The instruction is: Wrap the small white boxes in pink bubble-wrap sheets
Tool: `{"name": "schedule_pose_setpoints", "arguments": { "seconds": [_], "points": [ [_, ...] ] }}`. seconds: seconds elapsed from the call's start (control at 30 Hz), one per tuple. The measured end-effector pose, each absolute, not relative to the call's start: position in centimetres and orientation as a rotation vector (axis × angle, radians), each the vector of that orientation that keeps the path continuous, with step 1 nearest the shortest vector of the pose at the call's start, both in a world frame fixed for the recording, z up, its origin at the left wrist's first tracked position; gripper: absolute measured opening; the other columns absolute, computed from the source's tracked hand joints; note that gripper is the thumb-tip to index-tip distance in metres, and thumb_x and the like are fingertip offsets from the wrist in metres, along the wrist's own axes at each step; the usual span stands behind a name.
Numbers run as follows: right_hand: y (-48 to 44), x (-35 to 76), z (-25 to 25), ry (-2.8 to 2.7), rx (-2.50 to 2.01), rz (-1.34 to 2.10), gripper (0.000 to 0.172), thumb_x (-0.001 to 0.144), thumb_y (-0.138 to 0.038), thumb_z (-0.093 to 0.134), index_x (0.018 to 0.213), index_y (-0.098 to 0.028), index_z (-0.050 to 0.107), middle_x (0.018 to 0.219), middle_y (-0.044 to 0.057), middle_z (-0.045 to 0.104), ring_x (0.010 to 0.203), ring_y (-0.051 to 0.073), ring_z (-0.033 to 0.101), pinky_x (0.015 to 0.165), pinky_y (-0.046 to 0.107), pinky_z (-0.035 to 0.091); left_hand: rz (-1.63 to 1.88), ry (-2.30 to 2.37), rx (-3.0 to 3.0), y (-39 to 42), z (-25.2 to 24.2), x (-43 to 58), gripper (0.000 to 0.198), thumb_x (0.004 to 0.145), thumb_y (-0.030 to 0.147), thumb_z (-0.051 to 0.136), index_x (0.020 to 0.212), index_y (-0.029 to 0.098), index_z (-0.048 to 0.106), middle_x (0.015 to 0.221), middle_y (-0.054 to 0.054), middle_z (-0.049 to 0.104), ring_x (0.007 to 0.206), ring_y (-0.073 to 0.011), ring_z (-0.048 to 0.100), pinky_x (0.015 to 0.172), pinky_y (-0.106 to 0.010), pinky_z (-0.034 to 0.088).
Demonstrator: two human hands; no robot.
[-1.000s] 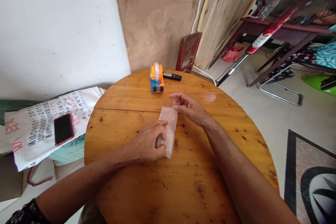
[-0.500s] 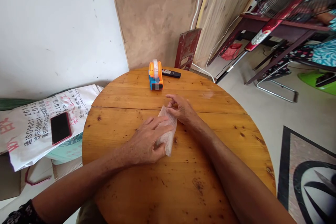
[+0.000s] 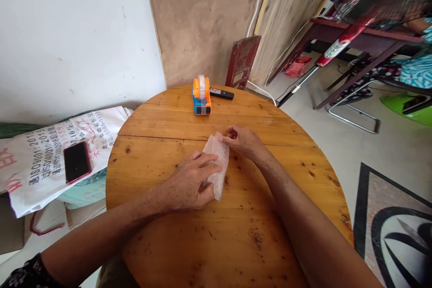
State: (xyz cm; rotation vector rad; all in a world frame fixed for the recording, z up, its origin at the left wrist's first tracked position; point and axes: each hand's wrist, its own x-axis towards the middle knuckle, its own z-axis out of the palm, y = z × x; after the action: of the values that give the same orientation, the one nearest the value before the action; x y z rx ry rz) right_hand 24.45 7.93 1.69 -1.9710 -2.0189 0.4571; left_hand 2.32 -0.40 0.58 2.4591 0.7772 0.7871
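Observation:
A whitish, see-through piece of bubble wrap [image 3: 220, 164], folded into a narrow flat packet, lies at the middle of the round wooden table [image 3: 162, 243]. My left hand [image 3: 191, 180] holds it down from the left, fingers across its face and thumb at the lower edge. At the packet's upper right corner, my right hand [image 3: 241, 140] pinches the wrap between thumb and curled fingers. Whether anything is wrapped inside cannot be seen. Beyond the hands stands an orange and blue tape dispenser [image 3: 201, 95] with a roll of clear tape.
Beside the dispenser lies a black remote-like device [image 3: 222, 93]. A phone [image 3: 77, 162] rests on a printed white sack [image 3: 40, 153] at the left. A red wooden chair [image 3: 243, 60] is behind the table. On the right are a standing fan [image 3: 337, 49] and a seated person [image 3: 416, 69].
My right hand has drawn slightly right and down, its fingers curling in, and the packet's upper corner has shifted right with it. My left hand has stayed nearly still.

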Motion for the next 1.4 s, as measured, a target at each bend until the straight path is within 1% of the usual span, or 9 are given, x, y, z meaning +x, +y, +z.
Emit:
{"name": "schedule_pose_setpoints", "arguments": {
  "seconds": [0.1, 0.23, 0.43, 0.6, 0.7, 0.83, 0.93, 1.13, 1.4],
  "points": [
    [7.8, 24.0, 1.9, -2.071, -1.978, 0.461, 0.021, 0.076, -0.041, 0.067, 0.082, -0.021, 0.067, 0.076, 0.003, 0.07, 0.065, 0.016, 0.058, 0.054, 0.026, 0.033, 0.792, 0.779, 2.463, -0.4, 0.6, 2.3, 0.045, 0.076, 0.013, 0.053, 0.119, 0.018, 0.064, 0.133, -0.013, 0.06, 0.116, -0.0295, 0.055, 0.103, -0.05, 0.044],
    [7.7, 23.5, 2.1, -2.064, -2.007, 0.494, 0.02, 0.074, -0.04, 0.067, 0.078, -0.02, 0.066, 0.072, 0.002, 0.069, 0.063, 0.015, 0.056, 0.053, 0.026, 0.031, 0.782, 0.792, 2.472, -0.5, 0.6, 2.3, 0.043, 0.076, 0.013, 0.053, 0.117, 0.016, 0.064, 0.131, -0.012, 0.061, 0.112, -0.0288, 0.055, 0.1, -0.048, 0.046],
    [7.8, 23.7, 1.7, -2.015, -1.926, 0.662, 0.019, 0.07, -0.038, 0.065, 0.065, -0.02, 0.06, 0.06, -0.002, 0.058, 0.056, 0.012, 0.048, 0.05, 0.024, 0.028, 0.796, 0.788, 2.477, -0.5, 0.6, 2.3, 0.045, 0.075, 0.012, 0.053, 0.118, 0.019, 0.064, 0.131, -0.011, 0.061, 0.112, -0.0281, 0.055, 0.1, -0.047, 0.046],
    [8.2, 23.7, 0.8, -1.849, -1.678, 0.821, 0.018, 0.065, -0.034, 0.064, 0.062, -0.02, 0.054, 0.057, -0.004, 0.051, 0.056, 0.011, 0.043, 0.052, 0.024, 0.03, 0.804, 0.806, 2.558, -0.7, 0.8, 2.3, 0.042, 0.074, 0.012, 0.055, 0.115, 0.016, 0.065, 0.139, -0.014, 0.054, 0.114, -0.0299, 0.053, 0.1, -0.049, 0.045],
    [8.3, 23.6, 0.4, -1.745, -1.566, 0.909, 0.021, 0.063, -0.037, 0.065, 0.064, -0.021, 0.052, 0.059, -0.004, 0.051, 0.057, 0.011, 0.044, 0.053, 0.024, 0.033, 0.791, 0.837, 2.637, -1.0, 1.2, 2.4, 0.041, 0.074, 0.012, 0.056, 0.113, 0.016, 0.066, 0.139, -0.012, 0.055, 0.113, -0.0304, 0.052, 0.097, -0.048, 0.046],
    [8.5, 23.6, -0.4, -1.628, -1.518, 0.976, 0.023, 0.06, -0.038, 0.068, 0.068, -0.02, 0.056, 0.06, -0.004, 0.054, 0.057, 0.011, 0.044, 0.052, 0.024, 0.035, 0.755, 0.884, 2.717, -1.3, 1.9, 2.4, 0.033, 0.076, 0.015, 0.055, 0.107, 0.017, 0.068, 0.122, -0.009, 0.065, 0.097, -0.0273, 0.054, 0.085, -0.045, 0.048],
    [8.7, 23.6, -1.0, -1.578, -1.513, 1.005, 0.023, 0.06, -0.039, 0.068, 0.067, -0.019, 0.059, 0.062, -0.002, 0.057, 0.057, 0.012, 0.046, 0.052, 0.024, 0.037, 0.729, 0.891, 2.748, -1.3, 2.0, 2.5, 0.03, 0.078, 0.016, 0.053, 0.104, 0.016, 0.068, 0.111, -0.009, 0.069, 0.088, -0.0252, 0.054, 0.079, -0.042, 0.049],
    [8.3, 23.0, -0.4, -1.441, -1.491, 1.084, 0.023, 0.057, -0.037, 0.072, 0.068, -0.018, 0.063, 0.064, -0.001, 0.06, 0.059, 0.012, 0.049, 0.055, 0.025, 0.04, 0.718, 0.862, 2.654, -1.3, 1.5, 2.5, 0.031, 0.079, 0.013, 0.05, 0.107, 0.013, 0.063, 0.105, -0.011, 0.067, 0.094, -0.0249, 0.058, 0.085, -0.04, 0.053],
    [6.7, 22.0, 3.6, -1.358, -1.362, 1.275, 0.027, 0.057, -0.038, 0.076, 0.066, -0.017, 0.061, 0.062, -0.004, 0.057, 0.056, 0.009, 0.046, 0.057, 0.026, 0.038, 0.759, 0.879, 2.616, -1.3, 1.1, 2.6, 0.028, 0.08, 0.013, 0.05, 0.105, 0.014, 0.063, 0.105, -0.011, 0.067, 0.097, -0.0249, 0.06, 0.087, -0.039, 0.054]
  ]
}}
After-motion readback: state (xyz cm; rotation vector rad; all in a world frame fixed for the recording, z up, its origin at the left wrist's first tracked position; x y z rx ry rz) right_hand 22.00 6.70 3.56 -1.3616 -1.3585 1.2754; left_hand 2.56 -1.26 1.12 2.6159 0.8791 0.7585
